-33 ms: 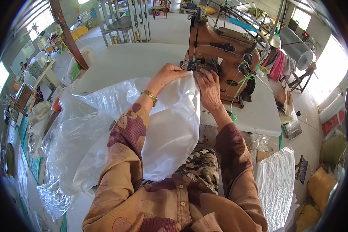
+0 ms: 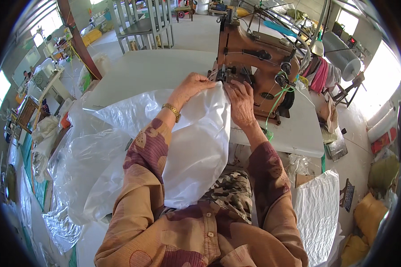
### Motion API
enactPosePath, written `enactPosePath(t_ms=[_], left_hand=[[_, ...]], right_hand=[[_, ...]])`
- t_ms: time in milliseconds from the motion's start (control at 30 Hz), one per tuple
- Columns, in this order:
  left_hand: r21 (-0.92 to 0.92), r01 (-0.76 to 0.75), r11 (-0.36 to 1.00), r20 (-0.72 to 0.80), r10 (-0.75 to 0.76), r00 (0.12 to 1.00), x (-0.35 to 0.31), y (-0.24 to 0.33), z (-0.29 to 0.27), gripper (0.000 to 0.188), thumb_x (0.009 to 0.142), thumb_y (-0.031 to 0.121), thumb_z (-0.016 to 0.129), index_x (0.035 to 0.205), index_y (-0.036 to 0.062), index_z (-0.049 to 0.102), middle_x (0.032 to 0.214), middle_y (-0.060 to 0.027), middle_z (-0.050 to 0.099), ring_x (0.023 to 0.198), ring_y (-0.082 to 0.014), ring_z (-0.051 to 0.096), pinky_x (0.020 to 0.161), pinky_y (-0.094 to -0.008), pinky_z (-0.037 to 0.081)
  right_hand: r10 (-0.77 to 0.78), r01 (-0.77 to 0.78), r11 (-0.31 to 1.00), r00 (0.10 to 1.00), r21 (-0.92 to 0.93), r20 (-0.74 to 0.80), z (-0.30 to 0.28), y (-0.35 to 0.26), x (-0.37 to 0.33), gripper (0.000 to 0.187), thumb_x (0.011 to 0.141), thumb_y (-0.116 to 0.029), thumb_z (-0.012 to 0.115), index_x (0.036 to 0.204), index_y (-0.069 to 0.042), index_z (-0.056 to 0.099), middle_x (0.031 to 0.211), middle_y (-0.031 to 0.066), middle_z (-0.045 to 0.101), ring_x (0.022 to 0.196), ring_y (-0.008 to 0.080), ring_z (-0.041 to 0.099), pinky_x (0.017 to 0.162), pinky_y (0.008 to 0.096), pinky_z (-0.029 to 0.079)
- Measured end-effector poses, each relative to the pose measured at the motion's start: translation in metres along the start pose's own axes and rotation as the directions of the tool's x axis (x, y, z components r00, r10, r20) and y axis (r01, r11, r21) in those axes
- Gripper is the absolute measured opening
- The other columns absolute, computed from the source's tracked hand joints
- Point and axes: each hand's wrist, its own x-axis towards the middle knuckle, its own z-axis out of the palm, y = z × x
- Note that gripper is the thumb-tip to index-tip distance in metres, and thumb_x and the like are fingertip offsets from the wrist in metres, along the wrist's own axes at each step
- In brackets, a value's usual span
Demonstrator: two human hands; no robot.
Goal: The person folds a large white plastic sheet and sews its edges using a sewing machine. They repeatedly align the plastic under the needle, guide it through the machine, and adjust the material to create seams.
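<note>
Head view, looking down on the work. We find both hands up at the stitching end of a brown sewing machine (image 2: 238, 41), which stands on a pale table (image 2: 162, 67). Left hand (image 2: 192, 86): thumb and fingers brought together, pinching the upper corner of a white sheet (image 2: 196, 147). Right hand (image 2: 241, 104): fingers bent, tips at the sheet's right edge, just beside the left fingertips; we cannot tell whether it grips the material or only presses on it.

From that corner the sheet drops in loose folds over the near side of the table, its lower end at the camouflage trousers (image 2: 231, 196). Clear film (image 2: 93, 160) lies heaped to the left; we cannot tell whether it joins the sheet. The needle is too small for us to make out.

Our judgement of the step: presenting the corner at the stitching point, edge steadied between both hands. The next move, we reckon, calls for the edge fed straight and flat, fingertips clear of the needle, and enough slack that the hanging bulk does not drag. Green cord (image 2: 286, 87) is tied on the machine near the right forearm, apart from the sheet.
</note>
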Motion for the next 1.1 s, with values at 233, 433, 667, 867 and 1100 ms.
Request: enactPosePath(t_ms=[233, 433, 667, 867, 1100], left_hand=[[0.04, 0.076, 0.996, -0.058, -0.073, 0.996, 0.012, -0.015, -0.009, 0.033, 0.087, 0.033, 0.075, 0.083, -0.0002, 0.073, 0.068, 0.0012, 0.064, 0.058, -0.0066, 0.056, 0.054, -0.0254, 0.045], [0.032, 0.089, 0.996, -0.129, -0.085, 0.988, 0.025, -0.029, -0.009, 0.031, 0.081, 0.03, 0.078, 0.075, -0.0001, 0.073, 0.062, -0.0016, 0.062, 0.056, -0.0087, 0.054, 0.053, -0.0279, 0.043], [0.103, 0.038, 0.994, -0.152, -0.022, 0.988, 0.044, -0.037, -0.014, 0.028, 0.078, 0.027, 0.079, 0.074, -0.0002, 0.074, 0.062, -0.001, 0.062, 0.056, -0.0092, 0.054, 0.054, -0.0275, 0.044], [0.07, 0.056, 0.996, -0.116, -0.047, 0.992, 0.049, -0.039, -0.013, 0.027, 0.081, 0.027, 0.078, 0.072, 0.0028, 0.072, 0.063, 0.0019, 0.062, 0.056, -0.0064, 0.053, 0.051, -0.024, 0.041], [0.04, 0.048, 0.998, -0.115, -0.043, 0.992, 0.055, -0.045, -0.015, 0.027, 0.079, 0.025, 0.079, 0.071, 0.0007, 0.073, 0.06, 0.0011, 0.061, 0.052, -0.0062, 0.051, 0.048, -0.0245, 0.038]], right_hand=[[0.011, -0.015, 0.999, 0.994, -0.037, -0.107, 0.017, 0.005, 0.004, 0.03, 0.078, -0.011, 0.061, 0.107, -0.007, 0.067, 0.112, 0.006, 0.066, 0.116, 0.0242, 0.056, 0.104, 0.0487, 0.038], [0.062, -0.074, 0.991, 0.992, -0.112, -0.106, 0.031, 0.005, 0.004, 0.034, 0.078, -0.013, 0.063, 0.111, -0.008, 0.064, 0.118, 0.0045, 0.063, 0.117, 0.023, 0.055, 0.102, 0.0464, 0.038], [0.036, -0.038, 0.999, 0.987, -0.008, -0.157, 0.033, 0.002, -0.002, 0.033, 0.079, -0.016, 0.067, 0.112, -0.011, 0.063, 0.119, 0.0025, 0.062, 0.117, 0.0225, 0.055, 0.102, 0.0467, 0.036], [0.041, -0.049, 0.998, 0.982, -0.039, -0.186, 0.043, 0.003, -0.005, 0.033, 0.079, -0.02, 0.068, 0.111, -0.012, 0.063, 0.118, 0.0023, 0.061, 0.118, 0.0211, 0.055, 0.102, 0.0481, 0.036], [0.059, -0.069, 0.997, 0.98, -0.043, -0.192, 0.043, 0.002, -0.004, 0.036, 0.077, -0.021, 0.069, 0.111, -0.011, 0.062, 0.116, 0.004, 0.058, 0.116, 0.0231, 0.055, 0.1, 0.0488, 0.037]])
